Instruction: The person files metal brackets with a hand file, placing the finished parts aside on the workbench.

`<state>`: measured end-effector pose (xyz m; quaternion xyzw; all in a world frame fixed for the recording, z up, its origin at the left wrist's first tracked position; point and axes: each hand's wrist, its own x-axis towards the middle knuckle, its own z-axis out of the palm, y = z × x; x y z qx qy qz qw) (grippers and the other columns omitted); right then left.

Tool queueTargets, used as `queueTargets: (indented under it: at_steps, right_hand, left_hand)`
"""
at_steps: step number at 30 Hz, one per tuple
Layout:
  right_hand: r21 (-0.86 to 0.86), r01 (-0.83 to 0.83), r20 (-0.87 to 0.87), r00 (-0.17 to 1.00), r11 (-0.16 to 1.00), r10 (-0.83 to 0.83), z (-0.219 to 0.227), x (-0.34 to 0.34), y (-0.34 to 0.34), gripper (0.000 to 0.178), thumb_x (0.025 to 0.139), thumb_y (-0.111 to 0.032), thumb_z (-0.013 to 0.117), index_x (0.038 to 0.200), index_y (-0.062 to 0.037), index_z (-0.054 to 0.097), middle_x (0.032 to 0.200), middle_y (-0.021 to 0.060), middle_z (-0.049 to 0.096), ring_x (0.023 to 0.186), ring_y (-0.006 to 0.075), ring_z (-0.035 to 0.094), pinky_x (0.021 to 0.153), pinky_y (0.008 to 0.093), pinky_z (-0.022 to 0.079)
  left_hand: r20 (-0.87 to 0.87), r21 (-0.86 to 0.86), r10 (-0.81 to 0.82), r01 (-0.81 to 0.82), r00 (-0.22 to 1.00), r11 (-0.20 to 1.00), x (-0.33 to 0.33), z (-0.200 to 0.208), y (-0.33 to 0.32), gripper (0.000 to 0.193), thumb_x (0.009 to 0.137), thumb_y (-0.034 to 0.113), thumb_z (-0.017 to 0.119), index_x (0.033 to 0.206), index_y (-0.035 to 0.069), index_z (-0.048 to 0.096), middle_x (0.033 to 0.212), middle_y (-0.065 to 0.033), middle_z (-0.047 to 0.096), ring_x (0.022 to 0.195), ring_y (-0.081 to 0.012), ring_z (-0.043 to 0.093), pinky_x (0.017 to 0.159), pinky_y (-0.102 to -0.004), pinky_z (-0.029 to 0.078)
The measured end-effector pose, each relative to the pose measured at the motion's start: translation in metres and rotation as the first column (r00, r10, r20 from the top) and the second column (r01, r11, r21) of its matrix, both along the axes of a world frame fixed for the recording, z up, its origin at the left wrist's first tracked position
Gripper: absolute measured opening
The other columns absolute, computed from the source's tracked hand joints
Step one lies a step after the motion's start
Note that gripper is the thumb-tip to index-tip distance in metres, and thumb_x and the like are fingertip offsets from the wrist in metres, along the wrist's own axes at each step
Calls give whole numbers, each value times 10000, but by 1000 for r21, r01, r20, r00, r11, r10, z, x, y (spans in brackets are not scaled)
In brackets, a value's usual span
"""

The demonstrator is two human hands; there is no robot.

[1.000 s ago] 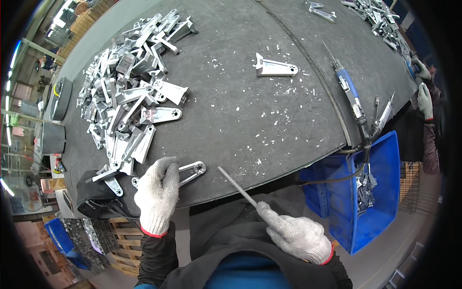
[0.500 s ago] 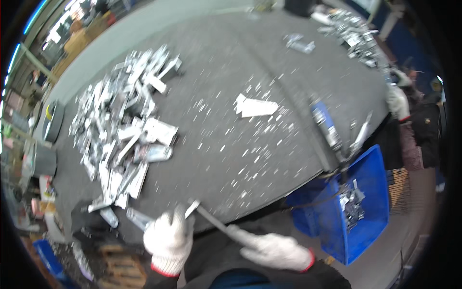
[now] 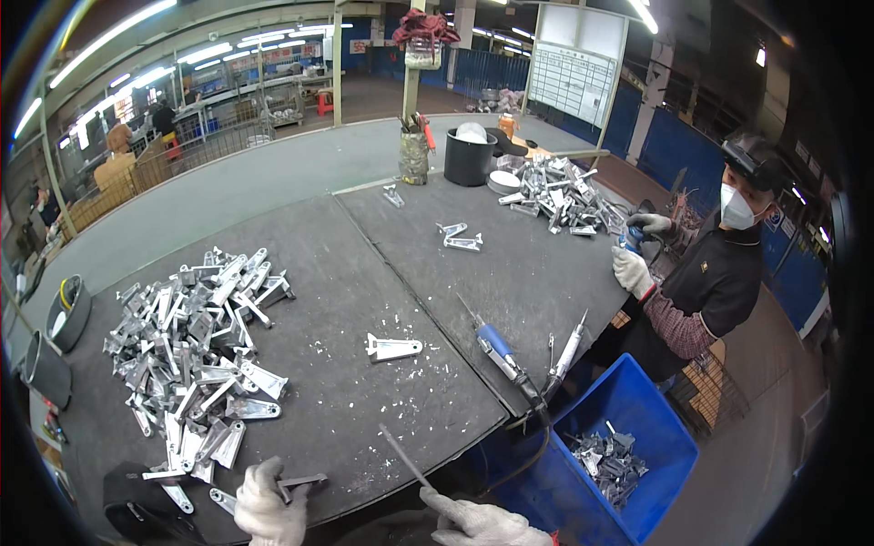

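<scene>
My left hand (image 3: 270, 508), in a white knit glove, is closed around a small grey metal bracket (image 3: 308, 480) at the table's front edge. To its right, my gloved right hand (image 3: 484, 520) grips a long, slim file (image 3: 405, 454) whose tip points up and away over the table. The file and the held bracket are apart. Beyond them a single silver bracket (image 3: 397, 349) lies flat among scattered metal chips. A big heap of similar brackets (image 3: 196, 350) covers the left of the table, its nearest pieces beside my left hand.
On the right lie a blue rotary tool (image 3: 497, 348) and a silver one (image 3: 570, 348). A blue bin (image 3: 672, 464) holding metal pieces stands below. Across the table, a masked co-worker (image 3: 696, 282) handles something blue beside another bracket heap (image 3: 564, 193). A black bucket (image 3: 468, 162) stands behind.
The view has tilted upward, bringing the far room and co-worker into sight. My hands sit lower in the picture, still holding file and bracket; the bracket now points right, away from the file.
</scene>
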<state>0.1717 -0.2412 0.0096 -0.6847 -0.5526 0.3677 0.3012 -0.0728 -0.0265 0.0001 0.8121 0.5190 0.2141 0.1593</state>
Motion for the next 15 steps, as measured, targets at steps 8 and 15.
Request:
queueTargets:
  at_steps: [8,15]
  right_hand:
    - [25,-12,196,981,1000,7,-26,-20,-6,755,1012,-321,675,1688,-159,382,1030,236,671,915,426,706,803,530,565]
    - [67,-3,158,987,998,-8,-33,-23,-17,735,1012,-314,677,1677,-156,405,1008,229,653,921,423,698,821,529,555]
  left_hand:
    - [-106,284,-326,343,939,895,37,-2,-9,520,817,158,836,1312,234,697,1215,-129,711,1072,-361,692,862,-500,592]
    - [409,416,-282,98,868,904,55,-58,0,869,600,64,956,1387,93,589,983,-87,699,801,-265,714,716,-396,605]
